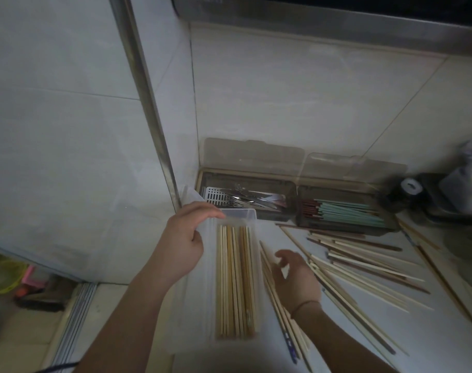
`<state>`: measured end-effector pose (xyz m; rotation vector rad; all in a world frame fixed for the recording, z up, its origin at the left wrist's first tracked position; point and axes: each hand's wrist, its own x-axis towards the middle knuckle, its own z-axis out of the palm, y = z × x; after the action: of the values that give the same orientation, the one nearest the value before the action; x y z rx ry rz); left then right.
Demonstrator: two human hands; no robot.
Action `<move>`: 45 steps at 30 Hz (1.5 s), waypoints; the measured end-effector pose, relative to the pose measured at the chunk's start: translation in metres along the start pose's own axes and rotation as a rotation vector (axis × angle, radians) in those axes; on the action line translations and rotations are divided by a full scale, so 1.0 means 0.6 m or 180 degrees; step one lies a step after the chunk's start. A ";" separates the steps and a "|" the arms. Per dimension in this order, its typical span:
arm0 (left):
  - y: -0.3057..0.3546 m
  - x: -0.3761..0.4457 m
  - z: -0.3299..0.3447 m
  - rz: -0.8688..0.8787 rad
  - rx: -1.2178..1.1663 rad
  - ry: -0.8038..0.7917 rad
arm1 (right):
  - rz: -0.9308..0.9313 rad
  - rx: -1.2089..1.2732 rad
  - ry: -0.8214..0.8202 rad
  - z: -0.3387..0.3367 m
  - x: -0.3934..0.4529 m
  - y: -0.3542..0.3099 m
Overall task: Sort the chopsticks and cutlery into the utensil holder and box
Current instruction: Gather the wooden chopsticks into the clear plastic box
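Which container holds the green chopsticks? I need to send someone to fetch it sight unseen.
Start at the tiled back wall, where two dark trays with raised clear lids stand side by side on the counter. Take the right-hand tray. Unlike the left tray, which holds metal cutlery, it holds pale green chopsticks beside dark red ones.

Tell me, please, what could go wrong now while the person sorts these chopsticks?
1. The clear box lies near the counter's left edge; the left hand grips only its far end, so it might slide off.
2. The loose chopsticks lie crossed beside the right hand; sweeping them could roll some away.
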<state>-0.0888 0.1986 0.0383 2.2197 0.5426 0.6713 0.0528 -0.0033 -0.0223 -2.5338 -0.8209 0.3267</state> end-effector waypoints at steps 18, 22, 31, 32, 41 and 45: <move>-0.002 0.001 0.002 -0.0031 0.0043 0.0028 | 0.0666 -0.0053 -0.0653 -0.019 0.022 0.030; -0.007 0.000 0.003 -0.0037 0.0010 0.0058 | -0.0016 0.1110 0.0567 -0.067 0.034 -0.039; -0.003 0.002 0.003 -0.0059 0.0076 0.0042 | -0.0972 -0.0151 -0.1660 0.017 0.003 -0.112; -0.004 0.001 0.002 -0.0052 0.0069 0.0046 | -0.1051 -0.0493 -0.2024 0.027 -0.001 -0.110; -0.005 0.001 0.001 -0.0076 0.0089 -0.0003 | -0.2235 -0.0503 -0.1522 0.024 -0.024 -0.088; -0.007 0.000 0.000 -0.0076 0.0069 0.0001 | -0.1582 0.0304 0.0214 0.013 -0.022 -0.013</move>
<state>-0.0896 0.2011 0.0348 2.2299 0.5782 0.6560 0.0358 -0.0029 -0.0242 -2.1473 -1.3288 0.1123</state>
